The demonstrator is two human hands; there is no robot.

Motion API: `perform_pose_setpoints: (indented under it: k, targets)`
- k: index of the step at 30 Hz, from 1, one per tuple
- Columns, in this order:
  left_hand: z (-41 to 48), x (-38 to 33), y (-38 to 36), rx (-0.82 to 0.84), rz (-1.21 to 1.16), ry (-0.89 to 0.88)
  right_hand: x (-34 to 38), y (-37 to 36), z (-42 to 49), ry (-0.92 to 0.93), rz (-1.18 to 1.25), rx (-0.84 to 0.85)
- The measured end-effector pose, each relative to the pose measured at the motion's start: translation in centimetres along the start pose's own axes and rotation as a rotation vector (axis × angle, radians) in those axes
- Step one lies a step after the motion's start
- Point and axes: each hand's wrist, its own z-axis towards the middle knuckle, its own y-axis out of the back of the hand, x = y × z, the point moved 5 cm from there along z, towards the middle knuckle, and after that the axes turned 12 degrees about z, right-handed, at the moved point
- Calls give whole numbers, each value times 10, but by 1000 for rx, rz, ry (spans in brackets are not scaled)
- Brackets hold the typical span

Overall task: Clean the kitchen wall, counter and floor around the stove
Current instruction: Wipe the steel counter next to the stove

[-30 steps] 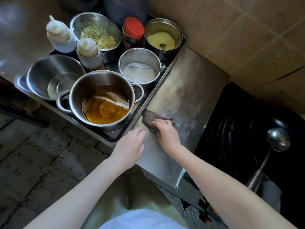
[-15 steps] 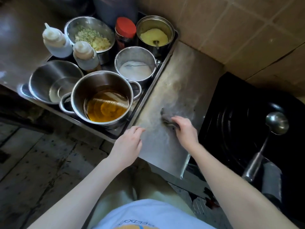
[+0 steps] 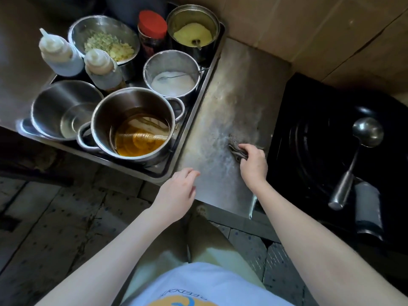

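Observation:
A stained steel counter runs between a tray of pots and the stove. My right hand grips a small dark grey cloth and presses it on the counter near its right edge, beside the stove. My left hand hovers with relaxed fingers over the counter's near left corner and holds nothing. The tan tiled wall rises behind the counter.
A steel tray at left holds a pot of amber oil, an empty pot, white powder, yellow powder, a red-lidded jar and two squeeze bottles. At right a black wok holds a ladle. A grimy tiled floor lies below.
My right hand has dragged the cloth from beside the tray's edge rightward across the counter to near the stove. My left hand has stayed by the counter's near left corner.

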Motion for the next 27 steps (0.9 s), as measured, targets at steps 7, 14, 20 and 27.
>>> perform_pose_setpoints:
  k: [7, 14, 20, 27]
  targets:
    - [-1, -7, -13, 42, 10, -52, -6, -14, -80, 177, -51, 29]
    - [-20, 6, -3, -10, 31, 6, 12, -35, -88, 233, -120, 129]
    - [-30, 14, 11, -49, 15, 79, 61, -55, -52, 304, -83, 205]
    - [-38, 22, 18, -79, 7, 142, 84, -75, -59, 376, -62, 291]
